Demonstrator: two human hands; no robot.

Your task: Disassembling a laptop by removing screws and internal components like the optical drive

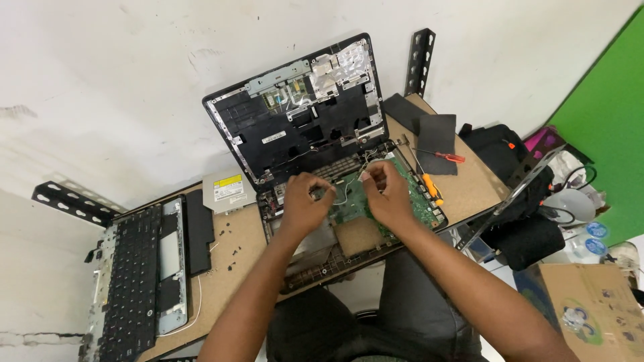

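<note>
While both hands work over the opened laptop base [349,221], the thin white wire [342,194] sits between them, just above the green board [365,201] at the middle of the base. The left hand [303,204] has its fingers pinched together on something small at the wire's left end, and the right hand [388,194] is pinched shut on the wire's other end near the hinge; what exactly each fingertip grips is too small to tell. To do this well, I would judge it best to pull at the connector, not the wire, keep the pull straight and gentle, and steady the board with the free fingers so nothing flexes. Behind the base, the stripped lid [298,110] leans on the wall. Right of the base lie 2 screwdrivers [433,184] on the worktop [235,248]; left of it rest a silver drive [228,190] and the removed keyboard [131,281].
</note>
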